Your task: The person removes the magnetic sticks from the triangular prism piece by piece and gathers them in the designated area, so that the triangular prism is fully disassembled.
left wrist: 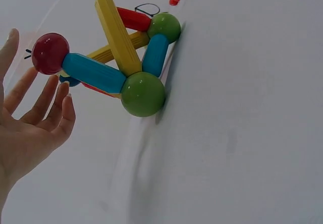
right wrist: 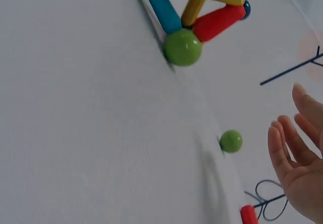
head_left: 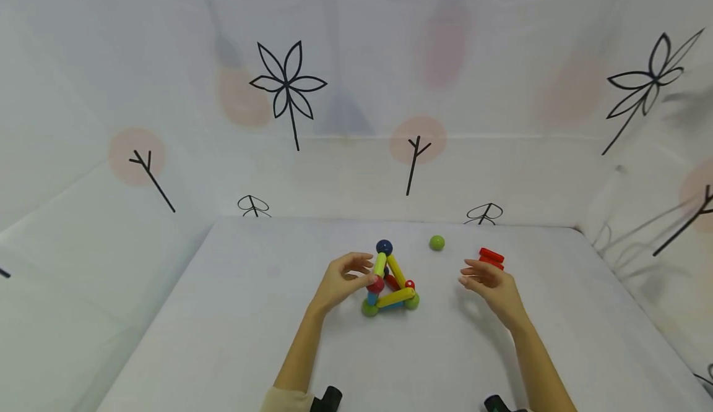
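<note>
A frame of coloured rods and balls stands on the table, with a dark blue ball (head_left: 384,247) on top and green balls (head_left: 370,308) at its base. My left hand (head_left: 344,279) is at its left side, fingers loosely bent. In the left wrist view, the thumb lies apart from the red ball (left wrist: 50,53) and a fingertip is right at its underside. A blue rod (left wrist: 94,73) joins that ball to a green ball below. Right of the frame, my right hand (head_left: 492,287) hovers with relaxed fingers and nothing in them, overlapping red rods (head_left: 492,255) in the head view.
A loose green ball (head_left: 437,242) lies behind, between the frame and the red rods. The white table (head_left: 234,338) ends at a patterned cloth backdrop (head_left: 356,177), with more cloth along both sides.
</note>
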The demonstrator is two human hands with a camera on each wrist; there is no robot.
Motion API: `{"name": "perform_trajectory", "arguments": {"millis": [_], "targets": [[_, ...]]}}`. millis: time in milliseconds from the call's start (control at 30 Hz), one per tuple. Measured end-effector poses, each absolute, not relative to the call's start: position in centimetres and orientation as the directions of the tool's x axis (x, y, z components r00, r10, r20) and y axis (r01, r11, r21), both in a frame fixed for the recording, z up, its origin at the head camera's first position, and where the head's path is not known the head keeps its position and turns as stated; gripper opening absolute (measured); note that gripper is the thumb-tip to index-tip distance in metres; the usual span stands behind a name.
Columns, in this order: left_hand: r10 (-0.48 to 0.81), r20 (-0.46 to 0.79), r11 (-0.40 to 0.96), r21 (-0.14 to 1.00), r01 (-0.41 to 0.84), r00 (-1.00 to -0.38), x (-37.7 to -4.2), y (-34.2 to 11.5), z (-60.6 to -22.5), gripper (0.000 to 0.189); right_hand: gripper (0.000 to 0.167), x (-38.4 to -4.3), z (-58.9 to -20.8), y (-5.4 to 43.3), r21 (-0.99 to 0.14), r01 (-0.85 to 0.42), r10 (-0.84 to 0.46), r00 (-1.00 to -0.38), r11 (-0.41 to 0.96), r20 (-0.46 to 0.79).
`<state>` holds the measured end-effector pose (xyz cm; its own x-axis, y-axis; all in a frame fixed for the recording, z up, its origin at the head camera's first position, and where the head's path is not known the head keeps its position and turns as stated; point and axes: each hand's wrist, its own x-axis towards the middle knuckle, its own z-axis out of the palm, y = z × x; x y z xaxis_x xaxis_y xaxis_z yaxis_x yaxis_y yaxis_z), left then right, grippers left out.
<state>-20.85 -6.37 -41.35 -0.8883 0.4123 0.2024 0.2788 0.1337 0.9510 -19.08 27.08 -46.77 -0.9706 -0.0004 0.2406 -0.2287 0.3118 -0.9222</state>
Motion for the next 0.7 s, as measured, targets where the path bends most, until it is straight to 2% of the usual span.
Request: {"name": "perform_trajectory", "arguments": {"millis": [167, 500, 700], "targets": [[0.411, 0.247, 0.126, 0.938, 0.323, -0.878, -19.8, -6.0, -41.4, 0.039, 0.044, -18.9, -46.0, 24.5, -0.897, -0.257, -0.119, -0.966, 0.359, 0.229], [0.386, 0.259, 0.172, 0.923, 0.344, -0.886, -18.8, -5.7, -42.0, 0.034, 0.045, -19.0, -45.9, 20.8, -0.882, -0.332, -0.327, -0.919, 0.334, 0.222], [0.378, 0.252, 0.160, 0.930, 0.330, -0.891, -18.4, -5.7, -42.1, 0.036, 0.039, -18.9, -45.9, 19.6, -0.881, -0.371, -0.356, -0.898, 0.293, 0.260]]}}
